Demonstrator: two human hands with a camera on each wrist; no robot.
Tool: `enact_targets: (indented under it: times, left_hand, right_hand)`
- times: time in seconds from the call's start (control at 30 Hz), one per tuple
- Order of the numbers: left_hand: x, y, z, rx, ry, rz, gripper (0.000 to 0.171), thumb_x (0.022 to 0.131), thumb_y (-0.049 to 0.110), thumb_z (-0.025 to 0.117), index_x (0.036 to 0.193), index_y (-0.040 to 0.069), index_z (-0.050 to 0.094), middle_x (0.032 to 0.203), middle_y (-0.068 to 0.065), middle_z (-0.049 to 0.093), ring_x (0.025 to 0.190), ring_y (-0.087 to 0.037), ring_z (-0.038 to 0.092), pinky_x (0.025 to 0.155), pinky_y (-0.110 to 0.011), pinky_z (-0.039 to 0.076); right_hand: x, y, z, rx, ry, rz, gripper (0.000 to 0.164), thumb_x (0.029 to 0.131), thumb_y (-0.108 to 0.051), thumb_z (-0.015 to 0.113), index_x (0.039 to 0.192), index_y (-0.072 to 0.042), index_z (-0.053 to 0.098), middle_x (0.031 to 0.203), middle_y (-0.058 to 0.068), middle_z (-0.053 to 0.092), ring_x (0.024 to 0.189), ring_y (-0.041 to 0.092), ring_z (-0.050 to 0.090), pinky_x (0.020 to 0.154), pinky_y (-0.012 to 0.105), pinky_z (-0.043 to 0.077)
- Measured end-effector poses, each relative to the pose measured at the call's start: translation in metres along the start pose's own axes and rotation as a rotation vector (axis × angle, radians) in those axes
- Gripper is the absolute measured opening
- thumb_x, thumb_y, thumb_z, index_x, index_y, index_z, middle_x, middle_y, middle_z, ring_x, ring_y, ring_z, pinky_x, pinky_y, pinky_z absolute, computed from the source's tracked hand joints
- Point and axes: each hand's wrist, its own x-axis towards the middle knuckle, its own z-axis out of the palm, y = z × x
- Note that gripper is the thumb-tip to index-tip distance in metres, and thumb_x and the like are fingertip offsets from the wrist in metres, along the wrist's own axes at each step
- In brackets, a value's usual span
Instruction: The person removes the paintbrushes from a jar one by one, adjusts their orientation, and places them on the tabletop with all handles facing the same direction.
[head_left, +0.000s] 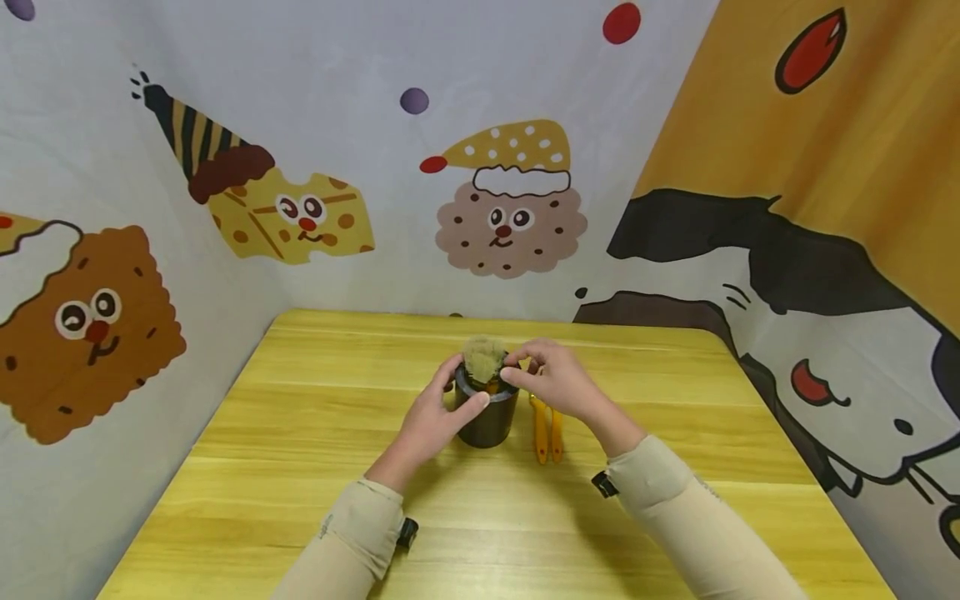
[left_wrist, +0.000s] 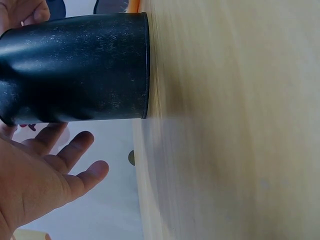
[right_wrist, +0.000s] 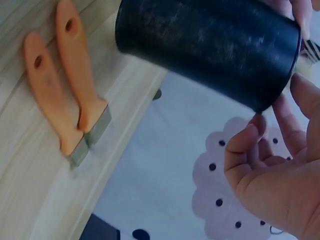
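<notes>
A black pot (head_left: 486, 427) stands upright on the wooden table. From its mouth rises a rounded beige bristly clump (head_left: 484, 358), with an orange bit below it at the rim. My left hand (head_left: 431, 421) holds the pot at the upper left, thumb over the near rim and fingers spread round the far side of the pot (left_wrist: 75, 70). At the right side of the rim is my right hand (head_left: 558, 379), its thumb and bent fingertips right beside the clump. From the right wrist view I cannot tell whether those fingers (right_wrist: 245, 140) pinch anything.
Two orange-handled brushes (head_left: 548, 431) lie side by side on the table just right of the pot, handles towards me. Behind the table (head_left: 315, 433), a cloth wall (head_left: 337, 67) with cartoon prints rises at the back and sides. Black wrist cameras (head_left: 407, 533) sit at both sleeves.
</notes>
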Motion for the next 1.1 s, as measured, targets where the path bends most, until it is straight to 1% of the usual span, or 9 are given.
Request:
enact_targets:
  times: [0.07,0.13,0.27,0.4,0.6,0.73,0.87,0.97,1.1]
  left_hand:
    - [0.0,0.0,0.0,0.001,-0.003,0.0,0.082,0.095,0.074,0.065,0.164,0.055,0.023,0.172,0.003,0.038,0.156,-0.035,0.041,0.117,-0.068,0.043]
    - [0.001,-0.001,0.0,0.0,-0.005,0.002,0.083,0.094,0.076,0.064,0.164,0.055,0.023,0.172,0.003,0.037,0.156,-0.035,0.041,0.117,-0.068,0.044]
    - [0.001,-0.002,0.0,-0.008,-0.011,0.005,0.084,0.094,0.077,0.064,0.164,0.055,0.023,0.173,0.003,0.035,0.157,-0.036,0.04,0.117,-0.068,0.044]
    - [0.001,-0.003,0.0,-0.016,-0.012,0.013,0.086,0.094,0.076,0.065,0.165,0.054,0.023,0.173,0.002,0.036,0.159,-0.036,0.039,0.118,-0.069,0.042]
    - [0.002,-0.004,0.0,-0.015,0.0,0.016,0.088,0.093,0.076,0.066,0.166,0.051,0.024,0.174,0.0,0.035,0.158,-0.038,0.039,0.119,-0.068,0.042]
    - [0.002,-0.004,0.0,-0.014,-0.001,0.009,0.089,0.093,0.076,0.065,0.166,0.05,0.023,0.174,-0.001,0.034,0.158,-0.038,0.039,0.118,-0.068,0.043]
    - [0.001,-0.003,0.0,-0.014,-0.004,-0.001,0.09,0.093,0.078,0.065,0.167,0.051,0.021,0.174,-0.002,0.035,0.158,-0.039,0.04,0.118,-0.069,0.043]
    - [0.0,-0.002,0.0,-0.014,-0.005,-0.001,0.089,0.093,0.078,0.065,0.166,0.053,0.021,0.173,-0.002,0.036,0.157,-0.038,0.04,0.117,-0.069,0.043]
    - [0.0,-0.003,0.0,-0.016,-0.006,0.001,0.086,0.093,0.078,0.065,0.163,0.057,0.021,0.171,0.002,0.038,0.156,-0.037,0.041,0.116,-0.069,0.045]
  right_hand:
    - [0.001,-0.004,0.005,-0.041,0.001,-0.029,0.02,0.1,-0.035,0.078,0.114,-0.02,0.081,0.133,0.009,0.069,0.093,0.023,0.059,0.074,0.036,0.052]
    - [0.002,-0.007,0.01,-0.07,-0.003,-0.042,0.021,0.1,-0.034,0.079,0.114,-0.019,0.081,0.139,0.013,0.065,0.103,0.025,0.061,0.082,0.04,0.054]
    - [0.003,-0.013,0.019,-0.079,-0.001,-0.021,0.028,0.098,-0.036,0.08,0.116,-0.015,0.081,0.15,0.019,0.058,0.13,0.036,0.061,0.099,0.053,0.058]
    - [0.004,-0.019,0.025,-0.089,0.032,-0.012,0.033,0.097,-0.039,0.082,0.117,-0.012,0.081,0.156,0.023,0.054,0.145,0.043,0.053,0.111,0.061,0.052]
    - [0.003,-0.025,0.031,-0.06,0.103,-0.017,0.038,0.093,-0.037,0.086,0.115,-0.009,0.073,0.158,0.023,0.051,0.15,0.043,0.048,0.115,0.062,0.049]
    - [0.004,-0.027,0.035,-0.02,0.146,-0.021,0.032,0.091,-0.033,0.088,0.103,-0.012,0.068,0.16,0.021,0.05,0.15,0.043,0.048,0.113,0.063,0.051]
    - [0.004,-0.028,0.038,-0.003,0.166,-0.046,0.024,0.091,-0.031,0.088,0.092,-0.016,0.07,0.16,0.021,0.05,0.15,0.044,0.047,0.113,0.064,0.05]
    - [0.004,-0.029,0.039,0.0,0.159,-0.065,0.017,0.093,-0.031,0.087,0.095,-0.017,0.078,0.161,0.021,0.05,0.151,0.044,0.046,0.114,0.065,0.049]
    - [0.005,-0.03,0.04,0.009,0.133,-0.056,0.023,0.096,-0.035,0.083,0.107,-0.015,0.084,0.164,0.021,0.047,0.152,0.045,0.045,0.115,0.065,0.048]
